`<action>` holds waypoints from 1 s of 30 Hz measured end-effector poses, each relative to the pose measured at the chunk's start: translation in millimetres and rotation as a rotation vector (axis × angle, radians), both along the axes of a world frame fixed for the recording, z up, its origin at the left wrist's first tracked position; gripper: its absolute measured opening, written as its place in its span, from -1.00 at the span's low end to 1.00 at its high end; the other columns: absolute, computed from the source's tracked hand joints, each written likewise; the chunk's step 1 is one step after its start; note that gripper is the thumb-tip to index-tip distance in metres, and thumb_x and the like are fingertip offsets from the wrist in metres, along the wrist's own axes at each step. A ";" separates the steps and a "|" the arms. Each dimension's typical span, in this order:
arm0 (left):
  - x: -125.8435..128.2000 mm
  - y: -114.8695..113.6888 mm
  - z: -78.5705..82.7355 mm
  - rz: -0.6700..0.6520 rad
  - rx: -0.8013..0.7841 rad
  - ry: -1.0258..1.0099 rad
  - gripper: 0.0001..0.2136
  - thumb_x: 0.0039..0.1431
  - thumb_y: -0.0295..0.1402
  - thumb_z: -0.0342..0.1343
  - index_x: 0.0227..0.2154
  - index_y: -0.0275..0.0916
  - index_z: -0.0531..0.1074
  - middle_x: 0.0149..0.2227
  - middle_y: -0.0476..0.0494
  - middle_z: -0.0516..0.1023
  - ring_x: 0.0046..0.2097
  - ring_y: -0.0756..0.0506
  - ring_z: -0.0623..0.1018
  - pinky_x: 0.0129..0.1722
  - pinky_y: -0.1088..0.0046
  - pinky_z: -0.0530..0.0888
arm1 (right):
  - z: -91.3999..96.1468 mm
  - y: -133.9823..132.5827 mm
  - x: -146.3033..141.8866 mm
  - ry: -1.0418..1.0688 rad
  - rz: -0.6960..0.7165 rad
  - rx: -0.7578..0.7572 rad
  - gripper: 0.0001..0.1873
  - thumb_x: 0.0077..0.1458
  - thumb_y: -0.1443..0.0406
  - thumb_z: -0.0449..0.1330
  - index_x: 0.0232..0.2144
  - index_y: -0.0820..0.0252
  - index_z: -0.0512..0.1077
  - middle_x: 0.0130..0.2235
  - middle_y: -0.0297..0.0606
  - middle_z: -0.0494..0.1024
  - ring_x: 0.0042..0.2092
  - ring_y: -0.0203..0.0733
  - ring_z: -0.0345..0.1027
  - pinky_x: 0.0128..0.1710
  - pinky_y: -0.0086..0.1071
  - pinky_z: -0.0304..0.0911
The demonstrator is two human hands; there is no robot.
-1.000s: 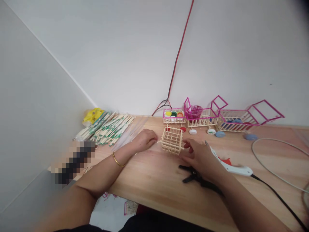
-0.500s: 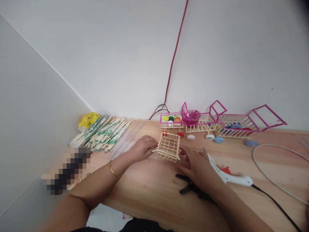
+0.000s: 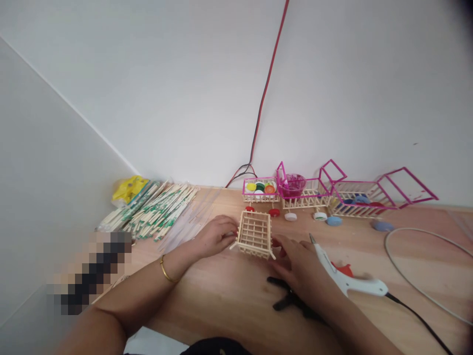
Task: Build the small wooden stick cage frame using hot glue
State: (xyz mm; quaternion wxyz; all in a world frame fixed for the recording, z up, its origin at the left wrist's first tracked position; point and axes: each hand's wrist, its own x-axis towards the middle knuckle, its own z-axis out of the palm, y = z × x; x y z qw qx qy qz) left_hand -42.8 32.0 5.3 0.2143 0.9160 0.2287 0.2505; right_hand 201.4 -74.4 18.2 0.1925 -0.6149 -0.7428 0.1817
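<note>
A small open basket (image 3: 254,232) built from pale wooden sticks stands on the table in front of me, its grid floor showing. Curled against its left side are the fingers of my left hand (image 3: 217,235), with a gold bangle on that wrist. My right hand (image 3: 295,254) has its fingertips at the basket's right side, with the thumb lower down. Between them the two hands hold the basket; the exact fingertip contact is partly hidden. Under my right hand lies a black clamp-like tool (image 3: 283,293), partly covered. A white glue gun (image 3: 343,278) with a red trigger rests beside my right forearm.
Along the wall stand several stick carts with pink rims (image 3: 306,195) and bottle-cap wheels, holding caps and a pink cup (image 3: 293,185). Bundled wrapped sticks (image 3: 162,209) and a yellow packet (image 3: 129,190) lie at the left. A pale cable (image 3: 386,246) loops at the right.
The view has shifted slightly, so everything sits a little lower and further left. Both hands stay at the basket's sides, with no clear movement of the basket on the table.
</note>
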 end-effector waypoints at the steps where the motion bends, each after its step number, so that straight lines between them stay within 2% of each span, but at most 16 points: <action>1: -0.2 -0.1 -0.5 0.011 0.001 -0.007 -0.87 0.20 -0.34 0.05 -0.28 -0.26 0.43 -0.19 -0.25 0.51 -0.10 -0.11 0.48 -0.06 0.30 0.41 | -0.9 0.3 0.8 0.000 0.005 0.006 -0.58 0.05 0.30 0.16 0.01 0.11 0.32 -0.17 -0.21 0.57 -0.15 -0.07 0.40 -0.15 -0.23 0.11; 9: 1.6 -4.1 -5.3 0.052 0.000 -0.037 -0.86 0.20 -0.38 0.04 -0.21 -0.24 0.43 -0.03 -0.29 0.44 0.02 -0.11 0.43 0.01 0.32 0.41 | -7.6 1.1 4.8 0.031 0.026 0.028 -0.60 0.07 0.32 0.13 0.00 0.08 0.31 -0.13 -0.21 0.55 -0.13 -0.07 0.38 -0.12 -0.18 0.12; 16: 4.2 -5.3 -0.3 -0.004 0.086 -0.107 -0.87 0.20 -0.41 0.04 -0.23 -0.24 0.46 -0.06 -0.30 0.48 0.00 -0.13 0.44 0.00 0.28 0.42 | -4.1 1.3 3.5 0.044 0.027 0.038 -0.55 0.04 0.36 0.12 0.02 0.10 0.30 -0.12 -0.19 0.54 -0.12 -0.06 0.38 -0.05 -0.14 0.10; 23: 3.2 -4.6 -1.5 -0.005 0.041 -0.133 -0.83 0.20 -0.44 0.02 -0.16 -0.23 0.41 -0.07 -0.30 0.50 0.00 -0.13 0.45 0.00 0.24 0.43 | -10.6 0.8 6.9 0.035 0.011 0.035 -0.55 0.05 0.35 0.10 0.04 0.08 0.28 -0.12 -0.18 0.54 -0.11 -0.04 0.37 -0.06 -0.12 0.11; 30: 2.3 -5.1 -1.6 -0.017 0.001 -0.095 -0.79 0.22 -0.43 -0.02 -0.09 -0.23 0.37 0.00 -0.32 0.46 0.07 -0.14 0.42 0.04 0.23 0.40 | -15.7 4.2 8.0 0.030 0.031 0.044 -0.61 0.07 0.31 0.11 0.00 0.07 0.30 -0.12 -0.19 0.55 -0.13 -0.04 0.39 -0.07 -0.11 0.09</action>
